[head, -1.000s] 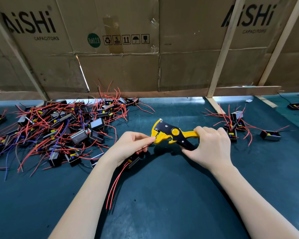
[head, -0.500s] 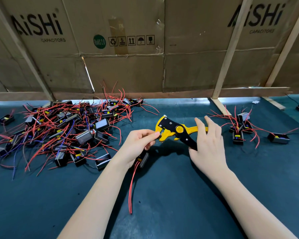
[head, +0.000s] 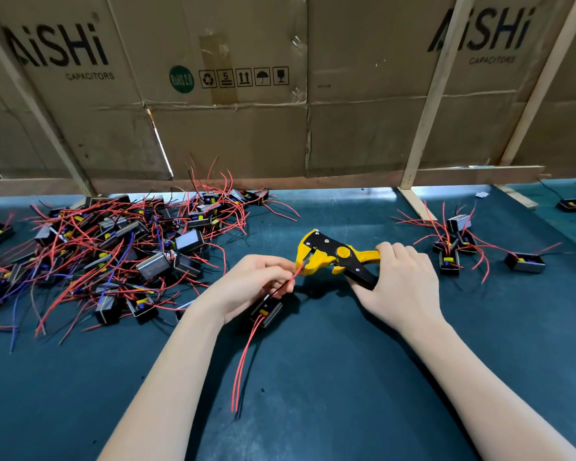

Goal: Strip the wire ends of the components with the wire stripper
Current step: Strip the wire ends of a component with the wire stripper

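My right hand (head: 401,287) grips the handles of a yellow and black wire stripper (head: 330,256), whose jaws point left. My left hand (head: 251,284) pinches a red wire (head: 295,272) whose tip sits at the stripper's jaws. That wire belongs to a small black box component (head: 268,311) that hangs under my left palm, partly hidden by it. Two more red wires (head: 243,364) trail from the component down over the dark green mat.
A big pile of black components with red and blue wires (head: 107,254) covers the mat at the left. A smaller group (head: 456,247) lies at the right, past my right hand. Cardboard sheets (head: 230,94) on wooden battens close off the back.
My right fingers, spread half a second ago, have curled round the stripper handles. The left hand has brought a red wire end up to the jaws. The camera has shifted slightly.
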